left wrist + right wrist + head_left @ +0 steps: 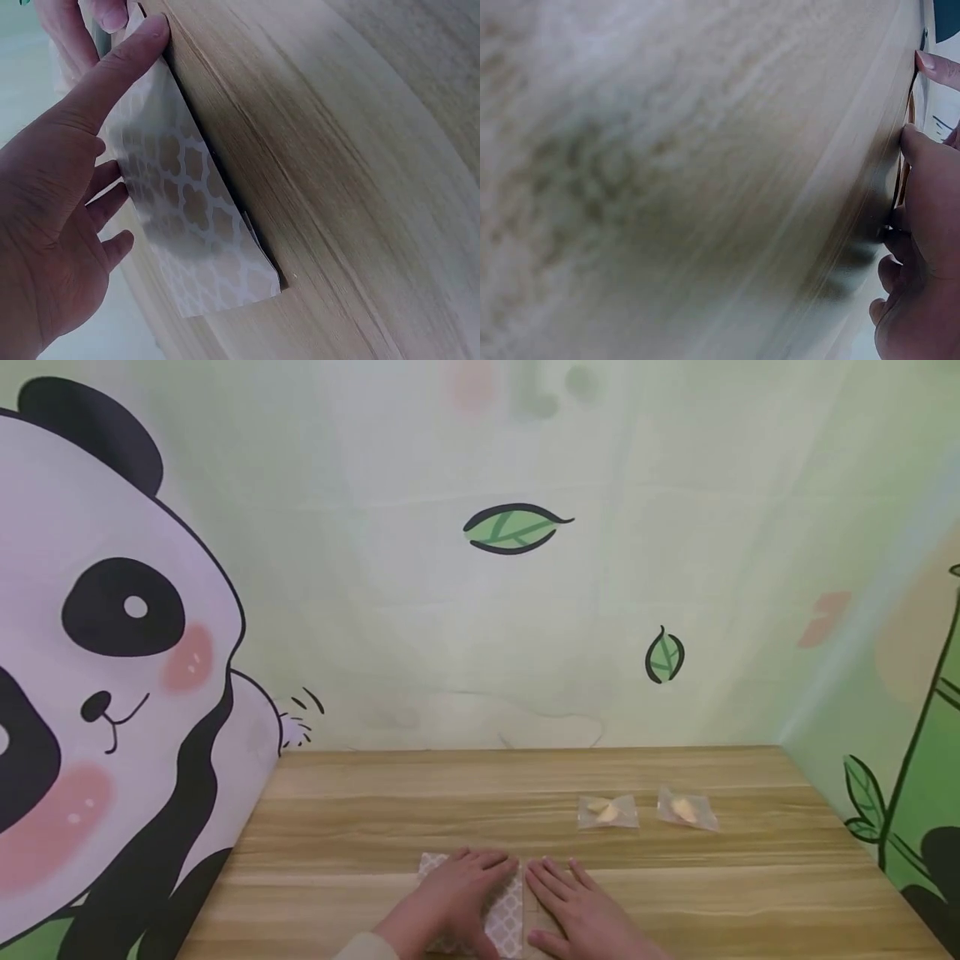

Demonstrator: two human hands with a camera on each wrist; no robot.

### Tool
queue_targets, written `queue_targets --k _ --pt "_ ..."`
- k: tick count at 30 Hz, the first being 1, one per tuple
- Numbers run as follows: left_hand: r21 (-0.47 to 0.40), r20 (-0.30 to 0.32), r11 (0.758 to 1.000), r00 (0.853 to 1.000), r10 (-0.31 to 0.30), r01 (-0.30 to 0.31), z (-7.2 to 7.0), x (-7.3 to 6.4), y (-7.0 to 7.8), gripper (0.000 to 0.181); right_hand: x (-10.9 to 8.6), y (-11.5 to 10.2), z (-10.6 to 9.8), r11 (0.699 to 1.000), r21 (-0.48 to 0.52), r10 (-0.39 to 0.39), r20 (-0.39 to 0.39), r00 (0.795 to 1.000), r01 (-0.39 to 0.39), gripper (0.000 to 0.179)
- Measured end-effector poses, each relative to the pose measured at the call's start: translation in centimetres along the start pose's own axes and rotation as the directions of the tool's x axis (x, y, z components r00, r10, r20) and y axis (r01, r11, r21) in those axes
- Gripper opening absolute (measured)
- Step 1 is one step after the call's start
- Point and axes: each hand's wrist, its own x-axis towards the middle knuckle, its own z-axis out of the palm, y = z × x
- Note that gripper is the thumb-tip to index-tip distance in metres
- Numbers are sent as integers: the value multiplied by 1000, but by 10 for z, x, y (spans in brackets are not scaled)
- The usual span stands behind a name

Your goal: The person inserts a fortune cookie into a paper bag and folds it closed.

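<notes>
A folded paper piece [507, 920] with a white lattice pattern on tan lies flat near the front of the table. My left hand [468, 893] rests on top of it, fingers stretched forward toward its far right corner. In the left wrist view the thumb lies along the long edge of the patterned paper [199, 195], and the near end shows more than one layer. Just to the right, my right hand [585, 910] presses with straight fingers on a plain tan strip [537, 920] beside the patterned part. The right wrist view catches that hand [930, 225] only at its edge.
Two small clear packets with pale yellow pieces, a left packet [607, 812] and a right packet [686, 810], lie farther back on the wooden table [360, 827]. Behind it hangs a pale green backdrop [375, 568] with leaves and a panda [127, 610] at left.
</notes>
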Motion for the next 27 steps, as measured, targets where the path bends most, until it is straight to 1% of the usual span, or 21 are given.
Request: queue_targets --k 7,11,17,21,25,27 --pt "-5 -16 1000 1000 9 -9 -1 3 1 123 -2 2 1 1000 -25 10 -14 1000 -10 77" --pt "-44 -20 999 1000 5 -6 0 3 2 118 -2 2 0 1000 -14 16 -4 1000 -16 77" --pt "-115 -15 993 1000 -24 22 -1 1 2 111 -2 2 0 1000 -8 28 10 1000 -28 77" --pt "-158 -36 987 999 -35 29 1 -2 0 107 -2 3 0 999 -7 33 8 999 -33 77" --pt "-184 -53 982 998 -41 31 5 -4 -2 105 -3 4 0 999 -28 19 -18 1000 -20 77" --pt "-189 -61 982 997 -42 29 7 -4 -2 104 -5 5 -4 1000 -3 18 -22 1000 -18 76"
